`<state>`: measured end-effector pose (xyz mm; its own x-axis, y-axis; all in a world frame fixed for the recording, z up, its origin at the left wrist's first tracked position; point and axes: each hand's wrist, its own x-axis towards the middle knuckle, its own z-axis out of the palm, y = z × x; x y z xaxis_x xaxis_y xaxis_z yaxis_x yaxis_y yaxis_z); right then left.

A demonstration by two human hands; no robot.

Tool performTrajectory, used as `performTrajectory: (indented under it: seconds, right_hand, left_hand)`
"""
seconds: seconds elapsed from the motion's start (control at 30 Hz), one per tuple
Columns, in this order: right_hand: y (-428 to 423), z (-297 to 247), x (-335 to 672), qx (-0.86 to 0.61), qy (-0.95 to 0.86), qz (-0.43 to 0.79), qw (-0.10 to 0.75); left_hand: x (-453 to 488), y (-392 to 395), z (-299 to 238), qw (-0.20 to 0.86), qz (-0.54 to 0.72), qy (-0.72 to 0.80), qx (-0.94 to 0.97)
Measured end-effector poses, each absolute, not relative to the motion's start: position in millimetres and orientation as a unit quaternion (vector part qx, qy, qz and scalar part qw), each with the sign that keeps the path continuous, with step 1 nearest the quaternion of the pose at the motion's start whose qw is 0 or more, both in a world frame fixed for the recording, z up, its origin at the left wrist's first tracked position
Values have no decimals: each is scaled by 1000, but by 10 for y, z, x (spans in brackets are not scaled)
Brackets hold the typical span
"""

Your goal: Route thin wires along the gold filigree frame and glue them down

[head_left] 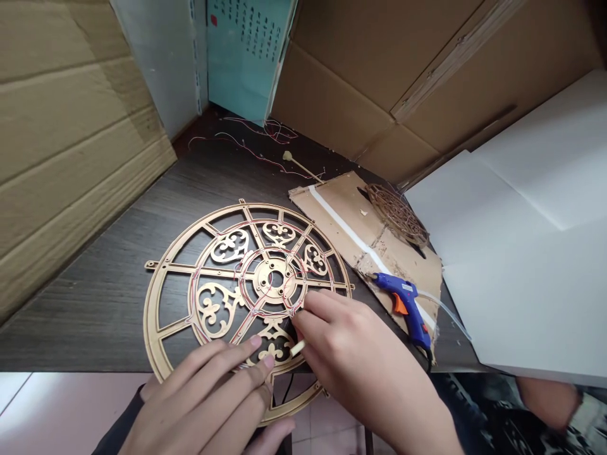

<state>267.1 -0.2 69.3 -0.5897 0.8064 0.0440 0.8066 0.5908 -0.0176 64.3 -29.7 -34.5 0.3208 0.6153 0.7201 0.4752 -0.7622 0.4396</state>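
Observation:
A large gold-coloured round openwork frame (156, 335) lies on the dark table, its lower rim reaching past the front edge. Red and white thin wires run along its rings and spokes. My left hand (208, 392) rests over the lower rim with its fingers stretched out, two fingertips beside a scroll ornament (271, 351). Near the frame's hub (271, 282), at the lower right, my right hand (341, 335) is closed in a pinch round a pale thin stick (298, 347). Only the stick's blunt end shows; its other end is hidden by the fingers.
A blue glue gun (403, 300) with an orange trigger lies on a cardboard sheet (332, 202) at the right, near a smaller brown round frame (398, 215). Behind are loose wires (246, 146) and a blob-tipped stick (303, 167). Cardboard panels (332, 107) and white board (531, 253) border the table.

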Motion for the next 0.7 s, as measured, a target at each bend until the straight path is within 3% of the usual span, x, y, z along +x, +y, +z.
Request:
performTrajectory:
  seconds: [0.7]
  right_hand:
    - [13, 530, 2841, -463, -881, -19, 96]
  left_hand:
    - [733, -345, -322, 103, 515, 349, 776]
